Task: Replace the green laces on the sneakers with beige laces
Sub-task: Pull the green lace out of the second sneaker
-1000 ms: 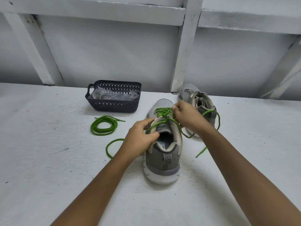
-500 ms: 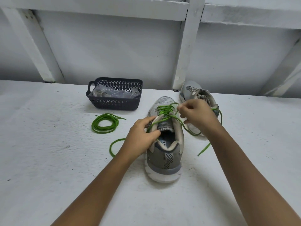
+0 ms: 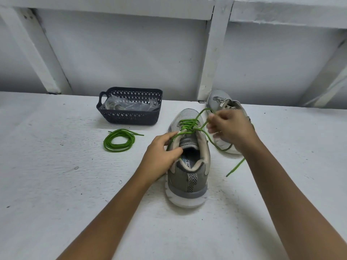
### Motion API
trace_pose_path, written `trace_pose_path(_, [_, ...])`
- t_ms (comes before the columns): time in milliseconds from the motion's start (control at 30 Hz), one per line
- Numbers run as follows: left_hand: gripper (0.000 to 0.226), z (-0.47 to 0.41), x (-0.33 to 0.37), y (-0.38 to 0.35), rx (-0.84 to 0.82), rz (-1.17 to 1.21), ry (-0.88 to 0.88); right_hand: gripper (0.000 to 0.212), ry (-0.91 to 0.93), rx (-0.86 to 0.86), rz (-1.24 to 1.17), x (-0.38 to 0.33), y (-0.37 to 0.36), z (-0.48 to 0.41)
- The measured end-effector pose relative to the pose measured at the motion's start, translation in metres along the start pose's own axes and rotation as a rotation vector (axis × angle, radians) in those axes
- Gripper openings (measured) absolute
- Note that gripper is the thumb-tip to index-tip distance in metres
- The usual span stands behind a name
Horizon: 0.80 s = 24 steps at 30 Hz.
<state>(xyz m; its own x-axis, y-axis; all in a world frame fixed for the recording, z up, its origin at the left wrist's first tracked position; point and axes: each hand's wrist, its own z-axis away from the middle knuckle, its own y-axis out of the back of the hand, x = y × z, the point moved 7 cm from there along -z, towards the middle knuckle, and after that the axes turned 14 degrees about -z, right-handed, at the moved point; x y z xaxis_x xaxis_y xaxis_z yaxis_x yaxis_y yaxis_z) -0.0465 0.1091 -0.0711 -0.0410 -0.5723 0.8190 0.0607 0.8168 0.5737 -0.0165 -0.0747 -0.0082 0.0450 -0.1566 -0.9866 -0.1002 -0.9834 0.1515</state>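
Observation:
A grey sneaker (image 3: 188, 171) stands in the middle of the white table, heel toward me, with a green lace (image 3: 187, 124) threaded through its eyelets. My left hand (image 3: 161, 156) grips the left edge of the sneaker's collar and holds it down. My right hand (image 3: 231, 130) pinches a loop of the green lace and holds it up to the right of the eyelets; the lace's free end (image 3: 235, 167) trails onto the table. A second grey sneaker (image 3: 221, 102), without a green lace, lies behind my right hand, partly hidden.
A coiled green lace (image 3: 119, 140) lies on the table left of the sneaker. Behind it stands a dark perforated basket (image 3: 129, 117) holding clear plastic packets. White wall beams (image 3: 216, 49) rise at the table's back edge.
My right hand has drawn the green lace up and to the right, pulling more of it out of the upper eyelets. My left hand has stayed on the sneaker's collar.

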Motion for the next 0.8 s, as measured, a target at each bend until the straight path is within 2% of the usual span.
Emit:
trace_pose_path(67, [0.067,0.000,0.000,0.000,0.001,0.003,-0.006,0.031,0.006,0.147,-0.142,-0.006,0.014,-0.004])
trace_pose_path(133, [0.067,-0.001,0.000,0.000,0.005,0.004,-0.008,0.035,-0.029,0.170,-0.192,-0.006,0.018,-0.003])
trace_pose_path(233, [0.066,0.000,0.000,0.001,0.009,0.001,-0.010,0.033,-0.142,-0.083,-0.099,0.008,-0.004,0.006])
trace_pose_path(300, [0.063,0.000,0.001,0.001,0.008,0.006,-0.018,0.026,-0.103,-0.169,0.005,0.011,-0.014,0.012])
trace_pose_path(400, [0.061,0.000,0.001,0.000,0.002,0.014,-0.024,0.021,-0.030,-0.091,0.000,0.008,-0.009,0.009])
trace_pose_path(600, [0.064,-0.001,0.000,0.000,0.004,-0.009,-0.028,0.032,-0.059,0.182,-0.370,-0.001,0.021,0.000])
trace_pose_path(667, [0.064,-0.001,0.000,0.000,0.006,-0.011,-0.030,0.031,-0.122,0.105,-0.362,0.003,0.010,0.004])
trace_pose_path(733, [0.065,-0.002,0.000,0.000,0.006,-0.014,-0.030,0.027,-0.156,-0.055,-0.220,0.011,-0.007,0.012])
trace_pose_path(800, [0.065,-0.002,0.000,0.000,0.005,-0.019,-0.026,0.023,-0.101,-0.110,-0.054,0.014,-0.014,0.016])
